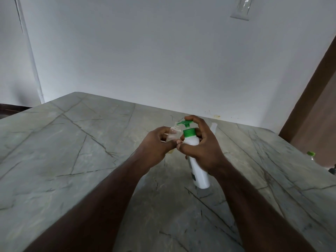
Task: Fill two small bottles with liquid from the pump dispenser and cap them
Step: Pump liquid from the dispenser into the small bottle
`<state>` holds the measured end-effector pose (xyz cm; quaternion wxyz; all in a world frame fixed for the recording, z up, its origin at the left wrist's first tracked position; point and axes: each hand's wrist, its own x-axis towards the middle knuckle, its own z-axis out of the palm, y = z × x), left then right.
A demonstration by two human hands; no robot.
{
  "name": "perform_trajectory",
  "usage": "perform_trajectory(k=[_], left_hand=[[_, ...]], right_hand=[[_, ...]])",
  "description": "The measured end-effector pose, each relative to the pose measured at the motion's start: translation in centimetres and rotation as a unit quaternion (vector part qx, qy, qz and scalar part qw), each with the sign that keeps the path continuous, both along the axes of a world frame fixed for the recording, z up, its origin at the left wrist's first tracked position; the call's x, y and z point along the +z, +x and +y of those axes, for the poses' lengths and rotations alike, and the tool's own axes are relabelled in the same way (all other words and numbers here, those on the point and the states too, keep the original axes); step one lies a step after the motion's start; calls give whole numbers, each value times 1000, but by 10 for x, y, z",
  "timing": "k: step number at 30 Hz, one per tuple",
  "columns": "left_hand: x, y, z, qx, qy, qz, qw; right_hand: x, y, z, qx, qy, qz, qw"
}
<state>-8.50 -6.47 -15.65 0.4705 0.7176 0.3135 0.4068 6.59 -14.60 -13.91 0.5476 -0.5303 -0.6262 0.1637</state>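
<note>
The filling step is judged to be in hand. A white pump dispenser (197, 160) with a green collar and green pump head is stood on the grey marbled table (72, 151), a little right of the picture's centre. It is gripped round its neck and shoulder by the right hand (201, 146), whose fingers are curled about it, while one finger is laid over the top of the pump head.

At nine o'clock from the pump head, a small clear bottle (172, 136) is held up by the left hand (158, 144), clamped between thumb and curled fingers, so that its open mouth is set just under the green spout. A pale yellowish tint is seen low in the bottle, but how much liquid is inside cannot be told; no cap is seen on it.

A second clear container (213, 127) is partly seen at three o'clock from the pump head, behind the right hand; its contents cannot be made out.

For the next move, a downward press on the pump is called for, with the mouth kept aligned beneath the spout so nothing is spilled.
</note>
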Motion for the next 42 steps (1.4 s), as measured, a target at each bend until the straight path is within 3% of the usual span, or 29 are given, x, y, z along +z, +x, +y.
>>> perform_trajectory(k=[42], left_hand=[[2, -1, -3, -22, -30, 3, 999]], right_hand=[[0, 0, 1, -16, 23, -14, 1000]])
